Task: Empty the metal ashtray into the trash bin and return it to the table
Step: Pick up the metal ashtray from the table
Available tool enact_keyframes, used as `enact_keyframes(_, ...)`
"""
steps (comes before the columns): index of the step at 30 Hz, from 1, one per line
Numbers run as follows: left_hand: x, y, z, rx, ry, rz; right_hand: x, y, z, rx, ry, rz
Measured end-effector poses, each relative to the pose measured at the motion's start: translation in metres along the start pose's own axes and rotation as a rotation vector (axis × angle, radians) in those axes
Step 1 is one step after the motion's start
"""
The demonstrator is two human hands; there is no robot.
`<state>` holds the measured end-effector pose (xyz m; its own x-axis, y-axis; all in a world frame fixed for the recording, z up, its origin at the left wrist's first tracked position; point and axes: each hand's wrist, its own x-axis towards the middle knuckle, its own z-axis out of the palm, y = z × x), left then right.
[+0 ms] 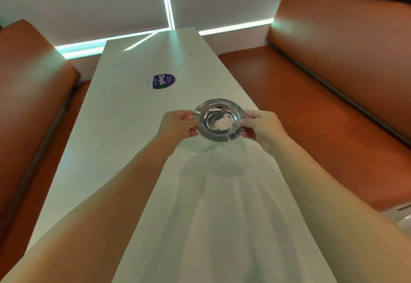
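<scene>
**Two hands on the ashtray**

Both our hands pinch the metal ashtray by its rim: the left hand clamps its left edge, the right hand its right edge. Between them the bowl holds a pale heap of ash. Beneath our hands lies the white table; beyond the left hand sits a purple sticker.

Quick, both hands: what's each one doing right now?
Left hand: closed on the left rim of the metal ashtray.
Right hand: closed on its right rim.
</scene>
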<state>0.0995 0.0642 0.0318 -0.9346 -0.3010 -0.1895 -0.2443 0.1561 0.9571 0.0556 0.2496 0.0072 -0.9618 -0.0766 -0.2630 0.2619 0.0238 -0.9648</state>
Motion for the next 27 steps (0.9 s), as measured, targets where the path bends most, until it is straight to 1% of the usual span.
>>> enact_keyframes(4,-0.072,0.0,0.022,-0.009,-0.12,0.007,-0.084,0.011,-0.043,0.123,0.06,0.06)
enact_keyframes(10,-0.15,0.0,0.092,-0.003,-0.325,0.013,-0.185,0.033,-0.133,0.154,0.146,0.084)
enact_keyframes(14,-0.189,-0.003,0.148,0.073,-0.441,0.015,-0.228,0.052,-0.192,0.19,0.238,0.134)
enact_keyframes(18,-0.217,-0.012,0.202,0.143,-0.516,0.003,-0.249,0.075,-0.243,0.196,0.274,0.18)
enact_keyframes(22,-0.229,-0.024,0.258,0.178,-0.525,-0.021,-0.249,0.097,-0.292,0.22,0.296,0.213)
enact_keyframes(27,-0.222,-0.035,0.323,0.208,-0.381,-0.034,-0.216,0.111,-0.346,0.223,0.248,0.222)
